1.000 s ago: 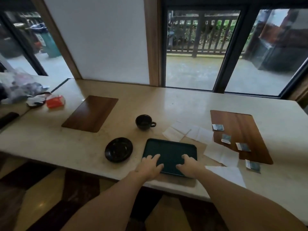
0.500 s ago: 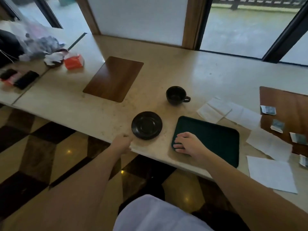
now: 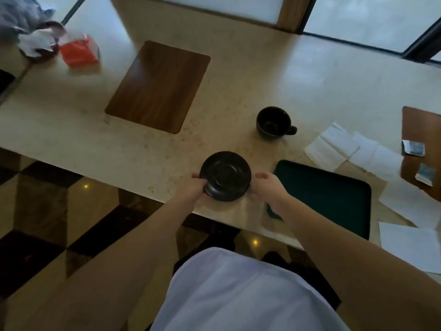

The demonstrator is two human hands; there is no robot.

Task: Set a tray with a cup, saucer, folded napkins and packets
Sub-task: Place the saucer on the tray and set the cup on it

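The black saucer is near the counter's front edge, with its near side raised off the surface. My left hand grips its left rim. My right hand is at its right rim, fingertips under the edge and thumb slightly apart. The black cup stands upright behind the saucer, handle to the right. The dark green tray lies empty to the right of my hands. White napkins lie unfolded behind the tray and at its right. Small packets rest on the right placemat.
A brown wooden placemat lies at the back left and another at the right edge. A red packet and crumpled bags sit at the far left. The counter's front edge runs just under my hands, with tiled floor below.
My right hand left the tray and moved left to the saucer. My left hand came up from the counter edge onto the saucer's left rim. The view tilted further down.
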